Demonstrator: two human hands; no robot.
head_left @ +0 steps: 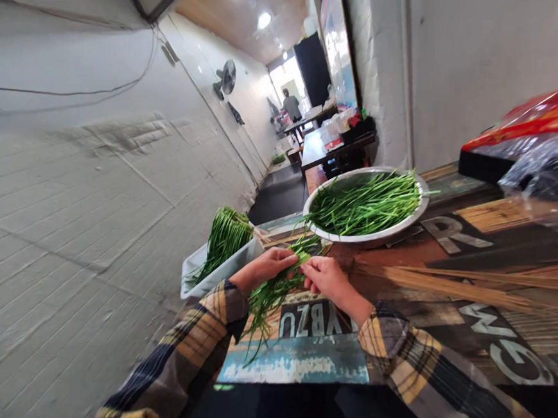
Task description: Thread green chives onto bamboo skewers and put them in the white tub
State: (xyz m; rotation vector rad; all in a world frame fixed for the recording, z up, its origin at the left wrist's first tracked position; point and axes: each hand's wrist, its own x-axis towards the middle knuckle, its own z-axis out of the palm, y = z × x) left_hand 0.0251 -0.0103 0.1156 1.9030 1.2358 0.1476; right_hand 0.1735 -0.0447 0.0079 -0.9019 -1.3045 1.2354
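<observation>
A bunch of green chives (272,293) lies between both hands over the edge of a lettered wooden table (455,239). My left hand (265,267) is closed around the bunch near its top. Facing it, my right hand (324,276) pinches the same bunch with its fingertips. The chive ends hang down toward my lap. Both arms wear plaid sleeves. Just beyond the hands stands a wide metal bowl (403,222) filled with more chives (366,206).
A white tub (221,270) at the left holds another heap of chives (225,234). A bundle of bamboo skewers (471,282) lies on the table at right. Plastic bags (549,153) sit at the far right. Far down the narrow room are tables and a person (291,105).
</observation>
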